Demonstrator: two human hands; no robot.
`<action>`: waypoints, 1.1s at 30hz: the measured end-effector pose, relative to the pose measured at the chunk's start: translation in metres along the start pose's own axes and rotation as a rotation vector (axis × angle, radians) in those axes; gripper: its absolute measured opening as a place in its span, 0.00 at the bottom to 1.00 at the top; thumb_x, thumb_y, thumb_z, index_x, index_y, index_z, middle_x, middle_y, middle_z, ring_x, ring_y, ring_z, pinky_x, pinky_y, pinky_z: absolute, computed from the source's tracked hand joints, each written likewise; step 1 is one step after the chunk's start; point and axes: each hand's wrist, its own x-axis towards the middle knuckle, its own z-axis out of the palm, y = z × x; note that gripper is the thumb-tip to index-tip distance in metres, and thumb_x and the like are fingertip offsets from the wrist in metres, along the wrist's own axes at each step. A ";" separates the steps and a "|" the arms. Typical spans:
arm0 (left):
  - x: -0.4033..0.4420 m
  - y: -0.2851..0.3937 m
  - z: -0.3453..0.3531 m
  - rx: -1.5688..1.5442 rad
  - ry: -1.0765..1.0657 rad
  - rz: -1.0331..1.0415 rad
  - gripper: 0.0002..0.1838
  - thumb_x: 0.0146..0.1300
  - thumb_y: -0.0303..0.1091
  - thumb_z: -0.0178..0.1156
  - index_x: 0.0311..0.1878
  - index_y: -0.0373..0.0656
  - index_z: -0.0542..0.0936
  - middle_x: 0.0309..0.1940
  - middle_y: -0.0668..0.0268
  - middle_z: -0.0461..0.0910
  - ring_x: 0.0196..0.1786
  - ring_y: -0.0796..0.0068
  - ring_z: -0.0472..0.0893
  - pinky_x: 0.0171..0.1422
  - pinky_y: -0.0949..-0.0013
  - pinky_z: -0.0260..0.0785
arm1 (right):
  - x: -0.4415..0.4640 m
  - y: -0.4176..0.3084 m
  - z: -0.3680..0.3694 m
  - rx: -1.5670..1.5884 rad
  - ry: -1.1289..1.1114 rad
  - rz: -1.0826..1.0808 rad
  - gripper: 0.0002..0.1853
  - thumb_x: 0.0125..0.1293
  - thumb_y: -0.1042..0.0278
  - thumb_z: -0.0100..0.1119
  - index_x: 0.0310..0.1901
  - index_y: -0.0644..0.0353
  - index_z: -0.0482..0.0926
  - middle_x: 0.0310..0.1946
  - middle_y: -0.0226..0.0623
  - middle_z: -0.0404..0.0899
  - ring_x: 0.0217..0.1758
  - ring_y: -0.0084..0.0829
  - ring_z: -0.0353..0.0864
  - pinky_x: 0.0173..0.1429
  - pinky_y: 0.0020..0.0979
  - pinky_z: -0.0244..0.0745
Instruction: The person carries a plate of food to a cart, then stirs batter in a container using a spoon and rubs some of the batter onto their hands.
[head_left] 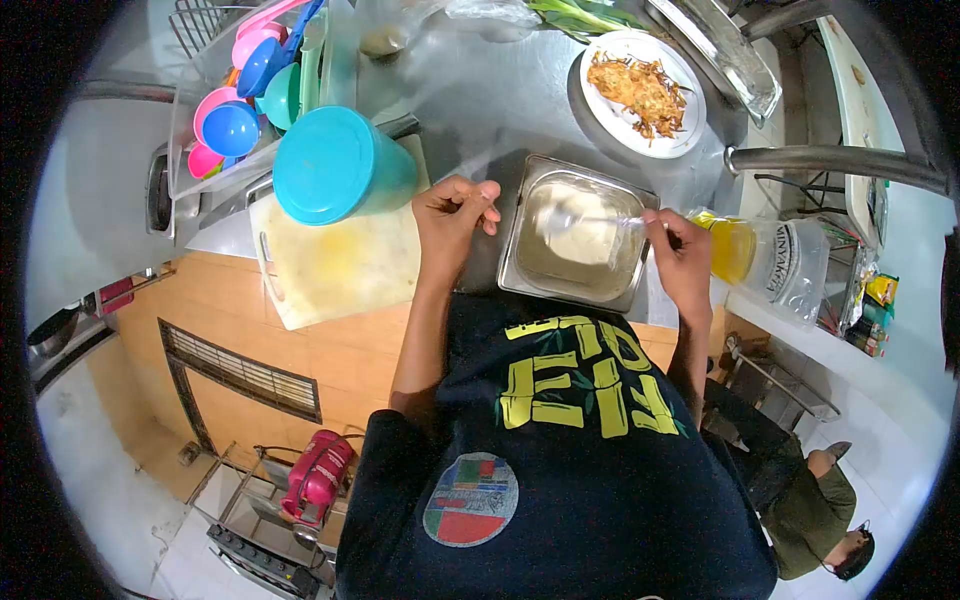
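Observation:
My right hand [682,255] is closed at the right rim of a square metal pan [510,270]. It pinches the handle of a spoon [610,220], which reaches over the pan and is blurred. Pale white batter or powder [577,245] lies in the pan; which of the two I cannot tell. To the left of the pan, my left hand [455,212] is raised with its fingers curled in and the thumb against them. Nothing shows between them. Close to that hand stands a turquoise lidded tub [325,165] on a stained cutting board [340,270].
A white plate [605,125] bears a browned fried patty [640,92]. Beside my right hand is a bag of yellow oil [735,250]. A clear bin [185,150] holds colourful cups and bowls. Green leaves [590,15] lie at the back. Another person [815,510] sits at lower right.

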 end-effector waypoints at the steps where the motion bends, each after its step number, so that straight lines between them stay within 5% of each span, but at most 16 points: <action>1: 0.002 0.002 0.002 -0.039 0.012 0.002 0.11 0.69 0.33 0.71 0.32 0.37 0.84 0.23 0.62 0.84 0.23 0.78 0.79 0.29 0.73 0.70 | 0.000 -0.003 0.002 -0.056 -0.008 -0.014 0.14 0.72 0.62 0.65 0.32 0.63 0.83 0.15 0.36 0.72 0.18 0.22 0.67 0.27 0.32 0.63; 10: 0.006 0.004 0.003 -0.099 0.002 -0.015 0.07 0.76 0.32 0.62 0.46 0.38 0.85 0.34 0.64 0.86 0.32 0.79 0.81 0.38 0.73 0.72 | 0.008 -0.008 -0.007 -0.208 -0.031 -0.016 0.16 0.71 0.58 0.66 0.30 0.63 0.84 0.15 0.41 0.72 0.17 0.31 0.67 0.27 0.35 0.64; 19: 0.046 0.046 0.031 0.549 -0.473 0.295 0.12 0.73 0.27 0.59 0.58 0.43 0.81 0.60 0.59 0.79 0.54 0.63 0.82 0.58 0.63 0.73 | 0.004 -0.014 -0.006 -0.233 0.013 -0.014 0.15 0.72 0.58 0.66 0.33 0.60 0.86 0.16 0.41 0.76 0.16 0.32 0.73 0.27 0.35 0.66; 22: 0.055 0.037 0.038 0.751 -0.530 0.254 0.14 0.74 0.31 0.59 0.60 0.43 0.83 0.56 0.57 0.86 0.53 0.58 0.85 0.60 0.60 0.75 | 0.000 -0.014 -0.004 -0.232 0.010 -0.060 0.13 0.72 0.60 0.65 0.34 0.60 0.87 0.16 0.42 0.75 0.16 0.32 0.74 0.26 0.35 0.66; 24: 0.055 0.035 0.044 0.896 -0.511 0.255 0.13 0.73 0.30 0.59 0.57 0.43 0.85 0.51 0.52 0.87 0.48 0.49 0.87 0.56 0.58 0.77 | -0.001 -0.012 -0.003 -0.182 0.048 -0.083 0.14 0.72 0.63 0.66 0.32 0.63 0.83 0.15 0.37 0.68 0.17 0.25 0.64 0.25 0.32 0.59; 33: 0.045 0.026 0.018 0.563 -0.285 0.074 0.13 0.68 0.25 0.61 0.54 0.40 0.84 0.42 0.58 0.88 0.42 0.67 0.86 0.49 0.65 0.76 | -0.008 -0.020 0.006 -0.168 0.011 -0.107 0.14 0.72 0.66 0.66 0.30 0.65 0.81 0.14 0.36 0.66 0.17 0.22 0.60 0.25 0.31 0.57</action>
